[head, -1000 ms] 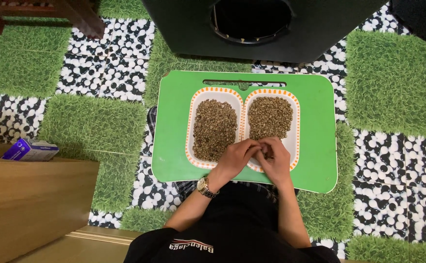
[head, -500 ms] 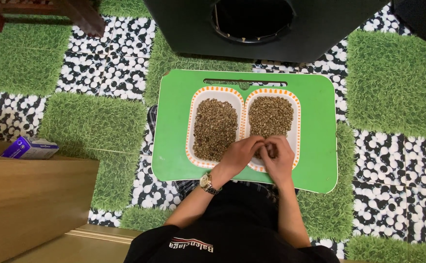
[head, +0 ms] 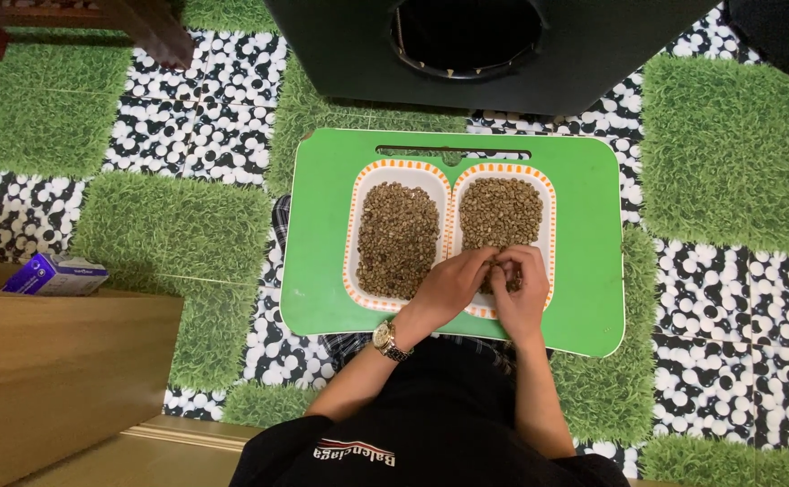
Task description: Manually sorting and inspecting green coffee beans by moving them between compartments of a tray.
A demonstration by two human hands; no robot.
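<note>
While both hands meet over the right tray [head: 548,236] near the tabletop's [head: 593,234] front edge, the left hand [head: 453,287] and right hand [head: 522,296] pinch narrowly among the beans [head: 501,212]; whether either holds one is unclear. Light, hard, loose, they suit fingertip picking.

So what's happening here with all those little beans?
A person sits over a green plastic tray holding two white orange-rimmed dishes of small brownish beans. Both the left hand and the right hand are bunched together over the near end of the right dish, fingering beans. The left dish lies untouched.
</note>
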